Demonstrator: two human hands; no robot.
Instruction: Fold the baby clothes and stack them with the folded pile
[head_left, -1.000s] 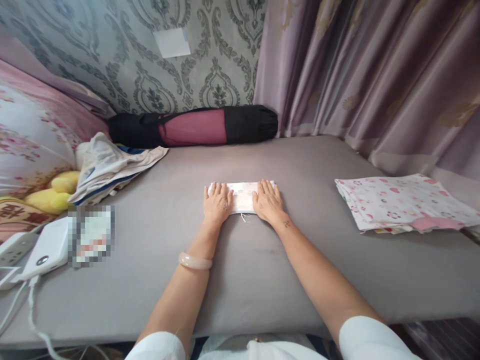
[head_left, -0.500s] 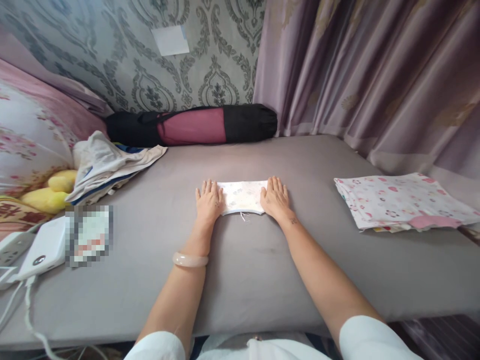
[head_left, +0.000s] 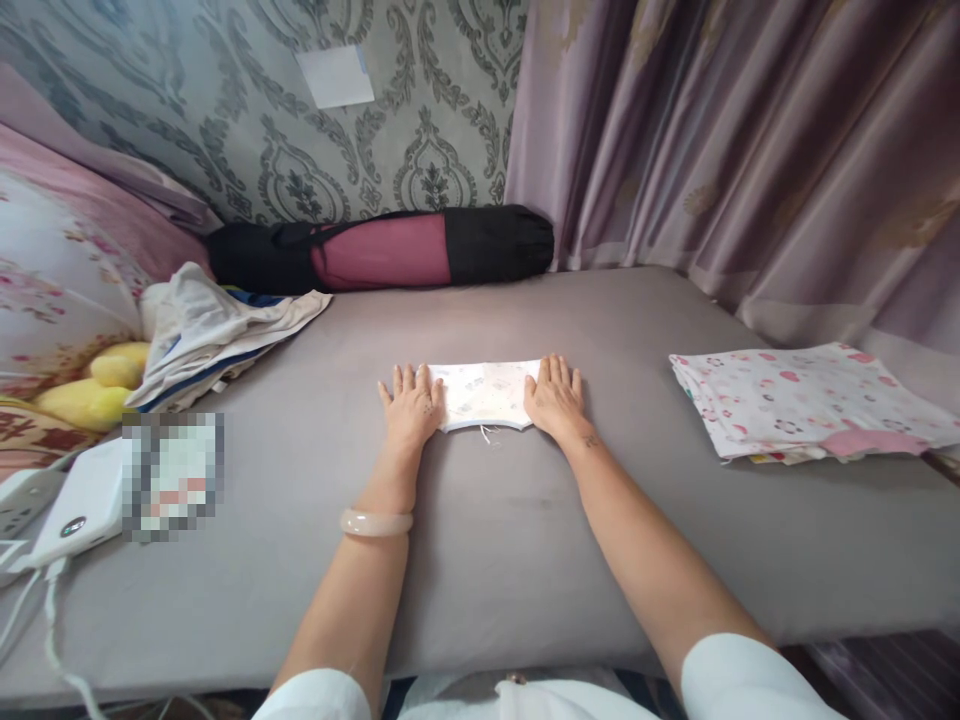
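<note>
A small white printed cloth (head_left: 486, 393) lies flat on the grey covered surface (head_left: 517, 560), with its lower edge curved inward and a few loose white threads (head_left: 489, 435) below it. My left hand (head_left: 414, 405) rests palm down over its left end, fingers spread. On the right end, my right hand (head_left: 556, 395) presses flat with its fingers stretched out. The cloth's two ends are partly hidden under the hands.
Folded heart-print fabric (head_left: 802, 400) lies at right. To the left are a white power bank (head_left: 86, 500) with cables, a blurred-out item (head_left: 180, 475), crumpled clothes (head_left: 210, 335) and a yellow plush (head_left: 97, 390). A black and maroon long bag (head_left: 382, 250) lies along the wall.
My left hand has slid slightly left and its fingers have spread wider. My right hand has shifted a little to the right. More of the cloth's top edge shows between them.
</note>
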